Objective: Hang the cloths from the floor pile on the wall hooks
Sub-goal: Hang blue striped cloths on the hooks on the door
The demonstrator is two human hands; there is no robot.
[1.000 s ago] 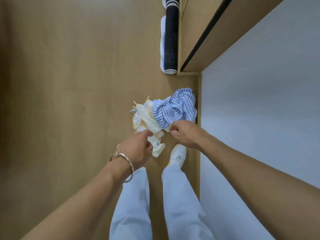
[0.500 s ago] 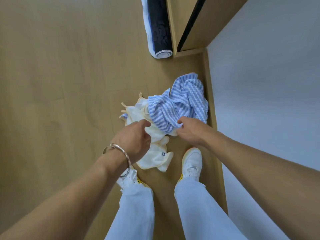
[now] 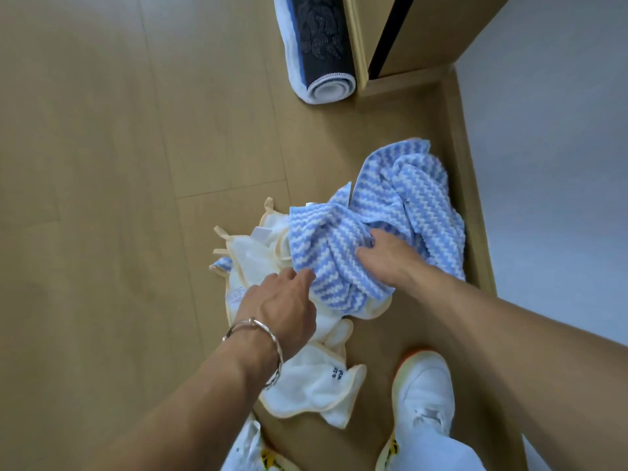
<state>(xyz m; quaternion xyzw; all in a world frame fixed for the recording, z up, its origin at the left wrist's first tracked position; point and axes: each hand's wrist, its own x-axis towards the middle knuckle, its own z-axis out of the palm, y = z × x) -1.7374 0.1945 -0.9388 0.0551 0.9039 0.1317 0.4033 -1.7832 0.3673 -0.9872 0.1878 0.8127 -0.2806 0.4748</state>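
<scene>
Soft, floppy blue striped cloth [image 3: 390, 198] sits mid-frame on the floor [image 3: 102, 198] over white cloths [image 3: 306, 379], right hand [image 3: 384, 258] fingers bunched into it, left hand [image 3: 282, 307] grip I can't tell; probably easiest grabbed by a corner.

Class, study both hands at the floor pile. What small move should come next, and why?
Probably lift the right hand to pull the blue-and-white zigzag-striped cloth off the pile. Its fingers curl into that cloth's folds, the cloth lies on top of the cream-edged white cloths, and the left hand is over those, well placed to hold them down.
</scene>
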